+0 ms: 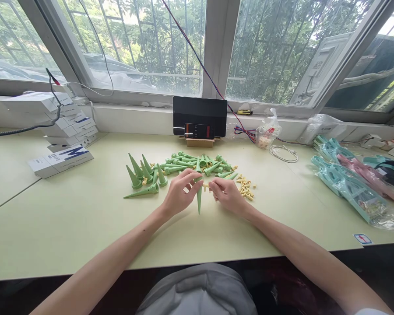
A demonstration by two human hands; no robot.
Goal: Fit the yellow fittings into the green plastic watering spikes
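My left hand (183, 191) pinches a green plastic spike (199, 202) by its upper part, point down, above the table. At the spike's right side, my right hand (227, 194) grips a small yellow plastic valve piece (205, 187) between thumb and fingers. The valve's left end meets or nearly meets the spike; I cannot tell how far in it sits. Behind my hands lies a heap of green spikes (180, 162). To the left, several spikes stand point up (135, 176) near one lying flat (141, 191). Loose yellow pieces (246, 188) are scattered beyond my right hand.
A black tablet (200, 111) with a phone (199, 131) before it leans on the sill. White boxes (61, 161) are stacked at left. At right are a bagged cup (265, 133), a coiled white cable (283, 154) and bagged teal items (346, 188). The table's front edge is close to me.
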